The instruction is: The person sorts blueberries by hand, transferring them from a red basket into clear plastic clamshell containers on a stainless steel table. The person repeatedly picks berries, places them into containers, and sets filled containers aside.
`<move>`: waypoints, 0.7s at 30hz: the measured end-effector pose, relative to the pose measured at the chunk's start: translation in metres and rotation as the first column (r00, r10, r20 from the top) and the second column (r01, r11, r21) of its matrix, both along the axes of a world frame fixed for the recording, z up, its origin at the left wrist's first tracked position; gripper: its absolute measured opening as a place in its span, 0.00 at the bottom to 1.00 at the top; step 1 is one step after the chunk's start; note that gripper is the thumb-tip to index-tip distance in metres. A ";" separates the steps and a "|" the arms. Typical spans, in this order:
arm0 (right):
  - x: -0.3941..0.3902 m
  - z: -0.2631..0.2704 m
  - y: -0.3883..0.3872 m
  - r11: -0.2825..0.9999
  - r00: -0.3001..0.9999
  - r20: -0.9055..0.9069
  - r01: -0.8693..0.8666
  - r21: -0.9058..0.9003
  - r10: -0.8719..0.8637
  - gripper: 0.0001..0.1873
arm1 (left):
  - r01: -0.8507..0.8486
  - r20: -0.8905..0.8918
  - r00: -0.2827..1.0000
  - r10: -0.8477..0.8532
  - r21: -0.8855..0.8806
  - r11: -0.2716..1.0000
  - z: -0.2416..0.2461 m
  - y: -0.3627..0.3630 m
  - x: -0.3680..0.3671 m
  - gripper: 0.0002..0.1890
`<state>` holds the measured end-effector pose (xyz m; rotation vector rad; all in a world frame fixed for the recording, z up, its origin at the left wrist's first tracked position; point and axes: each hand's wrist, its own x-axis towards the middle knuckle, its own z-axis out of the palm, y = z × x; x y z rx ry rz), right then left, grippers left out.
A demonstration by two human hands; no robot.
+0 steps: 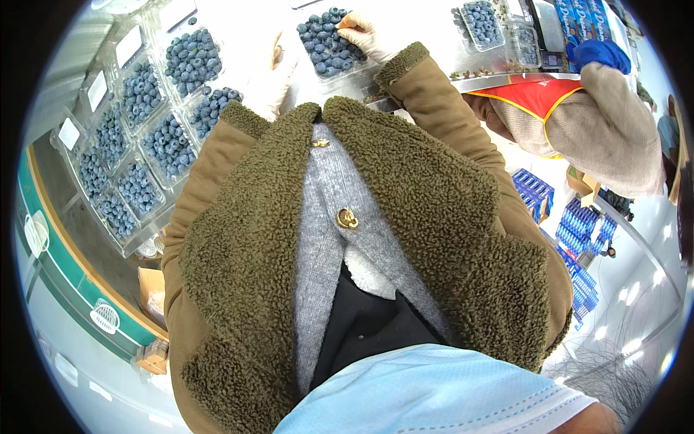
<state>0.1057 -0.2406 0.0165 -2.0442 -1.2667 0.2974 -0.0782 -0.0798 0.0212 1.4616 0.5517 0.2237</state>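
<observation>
A clear plastic punnet of blueberries (332,48) lies on the bright metal table in front of me. My right hand (367,36), in a pale glove, reaches over its right side. Thumb and forefinger come close together among the berries at the upper right; whether a berry is between them is too small to tell. To the left of this punnet, my left hand (275,76), also gloved, hovers apart from it with curled fingers. Glare washes out much of that hand, so its grasp is unclear. Nearest on its other side is another filled punnet (212,111).
Several more filled punnets (168,145) crowd the table's left side. A punnet (481,24) stands at the right, near a scale (552,59) and blue printed cartons (583,19). Close on my right is a co-worker in a red apron (542,95). Stacked blue cartons (579,225) stand beyond.
</observation>
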 end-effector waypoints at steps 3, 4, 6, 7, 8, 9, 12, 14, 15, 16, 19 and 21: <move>-0.001 0.010 -0.007 0.999 0.998 -0.051 0.032 0.015 -0.031 0.10 | 0.096 0.044 0.993 -0.112 0.268 0.959 0.014 0.003 0.006 0.31; -0.002 0.014 -0.010 1.000 1.000 -0.025 0.019 0.016 -0.019 0.10 | 0.126 0.060 0.983 -0.174 0.474 0.871 0.017 0.003 0.009 0.29; -0.004 0.021 -0.012 1.000 0.999 0.033 -0.005 0.022 0.005 0.10 | 0.183 -0.022 0.967 -0.254 0.755 0.629 0.024 0.006 0.019 0.27; -0.004 0.025 -0.014 0.999 0.997 0.076 -0.024 0.024 0.022 0.09 | 0.200 -0.049 0.958 -0.283 0.821 0.535 0.026 0.006 0.023 0.26; -0.004 0.030 -0.015 0.999 0.992 0.120 -0.042 0.023 0.039 0.09 | 0.201 -0.065 0.950 -0.306 0.875 0.441 0.028 0.006 0.028 0.25; -0.004 0.034 -0.017 0.998 0.986 0.160 -0.059 0.021 0.055 0.09 | 0.202 -0.087 0.941 -0.328 0.920 0.336 0.029 0.005 0.032 0.24; -0.007 0.049 -0.022 0.996 0.984 0.173 -0.047 0.069 0.034 0.09 | 0.223 -0.200 0.912 -0.359 0.974 0.026 0.032 0.008 0.043 0.24; -0.011 0.058 -0.026 0.997 0.987 0.157 -0.035 0.068 0.024 0.08 | 0.282 -0.299 0.890 -0.345 0.954 -0.099 0.034 0.010 0.049 0.22; -0.019 0.060 -0.025 0.998 0.985 0.170 -0.022 0.065 0.011 0.08 | 0.280 -0.318 0.866 -0.387 0.948 -0.153 0.036 0.016 0.046 0.24; -0.020 0.063 -0.027 0.995 0.980 0.197 -0.031 0.099 0.011 0.08 | 0.284 -0.347 0.839 -0.419 0.936 -0.207 0.038 0.017 0.051 0.26; -0.030 0.069 -0.029 0.982 0.972 0.234 -0.045 0.186 0.000 0.07 | 0.201 -0.344 0.790 -0.508 0.928 -0.315 0.047 0.021 0.056 0.29; -0.035 0.071 -0.029 0.974 0.978 0.209 -0.030 0.223 -0.018 0.07 | 0.151 -0.322 0.758 -0.567 0.932 -0.328 0.055 0.022 0.059 0.28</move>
